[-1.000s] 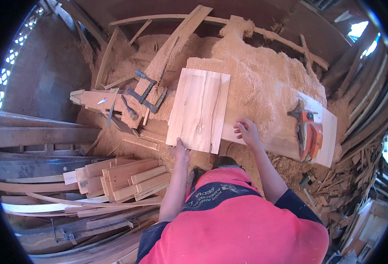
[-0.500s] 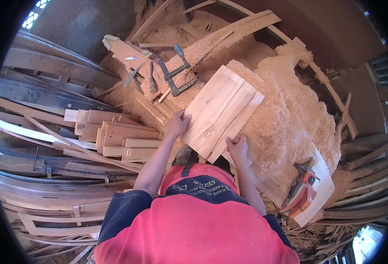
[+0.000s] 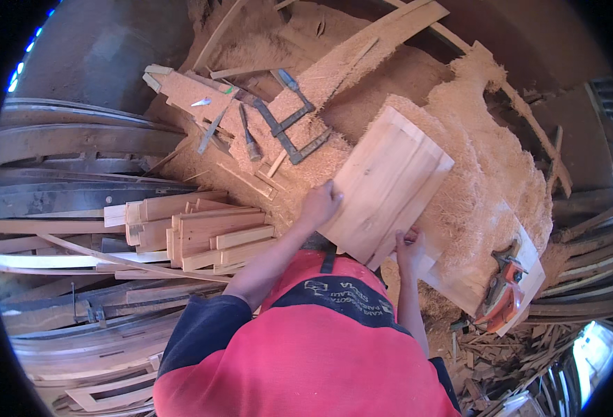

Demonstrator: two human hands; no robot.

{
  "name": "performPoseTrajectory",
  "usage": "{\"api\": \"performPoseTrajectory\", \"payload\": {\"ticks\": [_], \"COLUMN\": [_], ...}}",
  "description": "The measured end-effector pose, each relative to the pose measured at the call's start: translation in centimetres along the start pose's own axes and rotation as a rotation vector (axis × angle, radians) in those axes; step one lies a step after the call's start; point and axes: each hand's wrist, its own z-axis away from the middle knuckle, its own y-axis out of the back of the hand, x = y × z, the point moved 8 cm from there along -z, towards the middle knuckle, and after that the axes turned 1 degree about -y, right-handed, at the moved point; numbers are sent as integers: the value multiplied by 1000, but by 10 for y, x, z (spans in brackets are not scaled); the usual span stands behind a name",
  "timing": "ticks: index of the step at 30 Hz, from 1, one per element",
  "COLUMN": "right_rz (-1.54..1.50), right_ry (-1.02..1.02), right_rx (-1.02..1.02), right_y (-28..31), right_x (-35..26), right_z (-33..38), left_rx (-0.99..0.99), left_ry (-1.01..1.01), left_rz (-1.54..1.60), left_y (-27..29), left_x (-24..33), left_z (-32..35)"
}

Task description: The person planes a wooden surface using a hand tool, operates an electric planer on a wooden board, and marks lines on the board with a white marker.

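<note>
A light wooden panel point(image 3: 388, 184) of glued boards lies tilted on a bench heaped with sawdust point(image 3: 473, 160). My left hand point(image 3: 320, 203) grips the panel's near left edge. My right hand point(image 3: 410, 244) holds its near right edge, fingers curled over the wood. Both forearms reach up from my red and navy shirt at the bottom of the view.
Metal clamps point(image 3: 289, 121) and a chisel point(image 3: 249, 142) rest in the sawdust behind the panel. A stack of short wooden blocks point(image 3: 195, 233) sits to the left, long planks point(image 3: 77, 174) beyond it. An orange power tool point(image 3: 502, 295) lies on a board at the right.
My view has swung further left and the panel appears more rotated. My right hand has shifted along to the panel's near right edge; both hands stay on it.
</note>
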Motion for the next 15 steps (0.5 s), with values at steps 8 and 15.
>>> {"api": "performPoseTrajectory", "payload": {"ticks": [8, 15], "right_rz": [-25, 169], "right_ry": [-136, -32], "right_rx": [49, 16], "right_y": [-4, -9], "right_x": [1, -23], "right_z": [11, 19], "left_rx": [13, 629], "left_ry": [22, 436], "left_rz": [508, 345], "left_y": [33, 123], "left_x": [-76, -217], "left_z": [-58, -190]}}
